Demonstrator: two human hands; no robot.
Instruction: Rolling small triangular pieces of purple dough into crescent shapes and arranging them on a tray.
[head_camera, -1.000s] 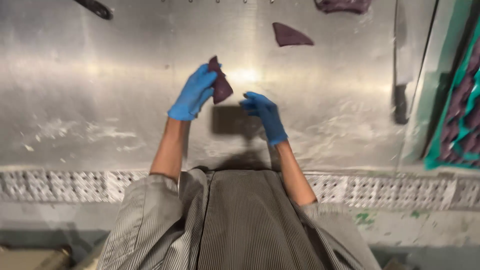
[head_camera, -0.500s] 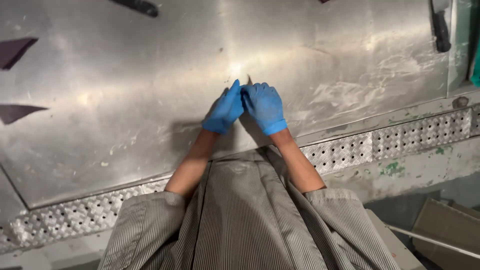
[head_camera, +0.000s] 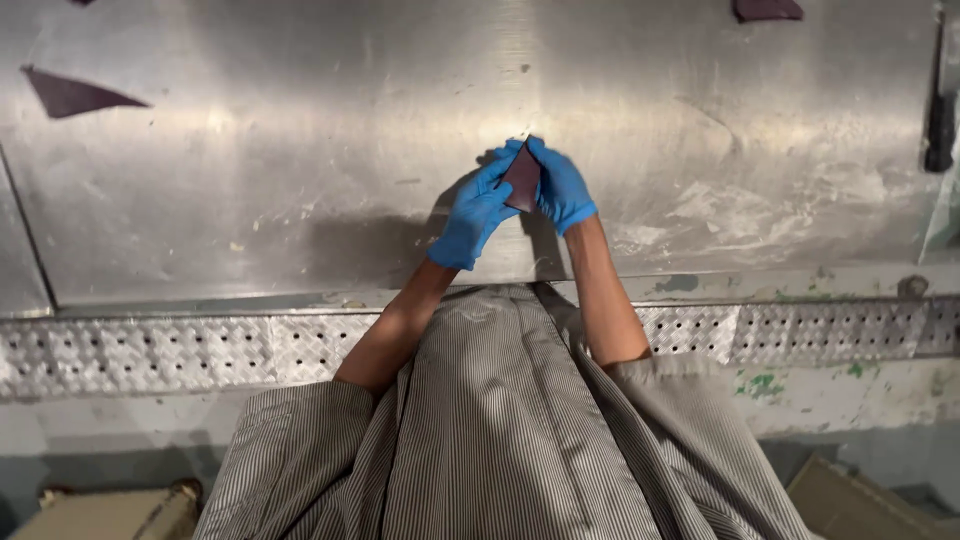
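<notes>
Nearest the camera, below the bench's perforated metal edge (head_camera: 180, 350), hangs the person's grey striped coat (head_camera: 500, 440), sleeves pushed up off both forearms. Just beyond, over the steel tabletop (head_camera: 300, 180), the two blue-gloved hands meet: the left hand (head_camera: 475, 212) and the right hand (head_camera: 560, 185) are both closed lightly around a small dark maroon piece (head_camera: 522, 178), thin and roughly triangular, pinched between the fingers and held up off the surface rather than lying on it. The gloves hide how much of it each hand grips. Farther off, a similar dark triangular piece (head_camera: 75, 93) lies flat at the far left, another dark piece (head_camera: 767, 10) sits at the far edge to the right, and a dark-handled tool (head_camera: 938, 120) lies along the right side, well apart from the hands. The risk I see is the thin piece slipping from smooth gloves onto the smeared, dusty steel, or creasing or tearing if the fingers squeeze unevenly.
</notes>
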